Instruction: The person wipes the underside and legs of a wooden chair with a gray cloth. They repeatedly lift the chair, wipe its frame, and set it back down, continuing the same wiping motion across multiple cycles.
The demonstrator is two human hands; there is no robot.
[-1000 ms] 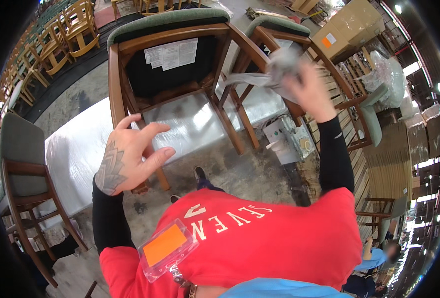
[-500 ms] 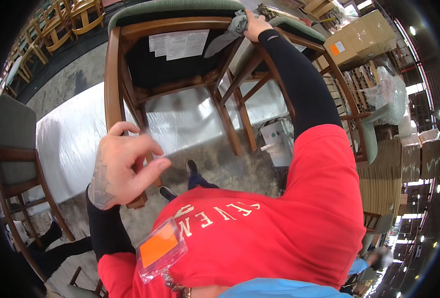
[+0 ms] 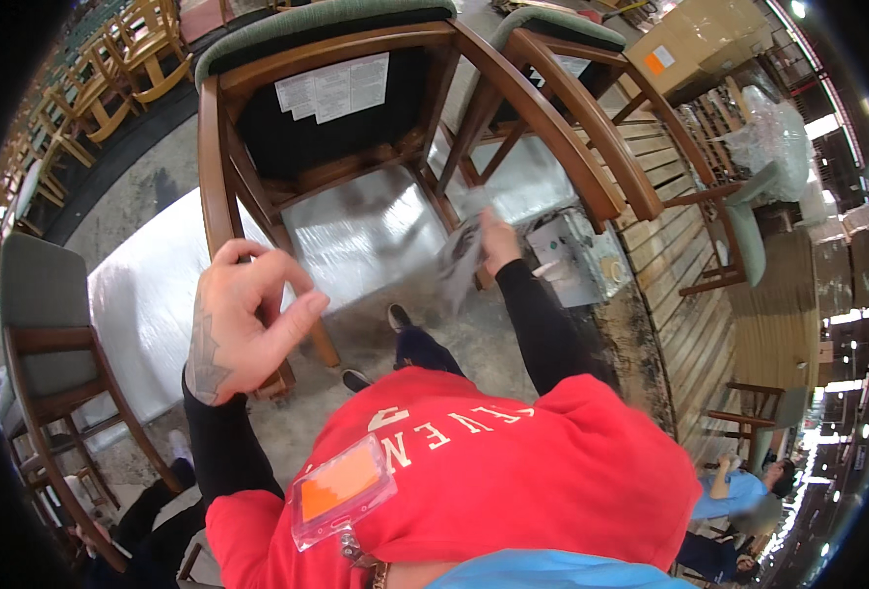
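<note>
In front of me is a tipped wooden chair (image 3: 336,51) with green upholstery. Its black underside faces me, bearing white paper labels (image 3: 334,88), and its legs point my way. My left hand (image 3: 253,319) is curled at the near left leg (image 3: 213,187), fingers bent around it and thumb standing off. A grey cloth (image 3: 462,257), smeared by motion, hangs from my right hand (image 3: 498,241), low beside the chair's right side. That hand is closed on the cloth and apart from the wood.
A second tipped chair (image 3: 572,29) stands close on the right. Silver-wrapped surface (image 3: 356,231) lies below the chairs. At left is another chair (image 3: 47,285); at right, a slatted wooden platform (image 3: 665,285) and cardboard box (image 3: 695,49). Other people (image 3: 734,491) are at lower right.
My right hand has come down toward me from the chair's upper right corner, taking the cloth with it. My left hand stays at the leg.
</note>
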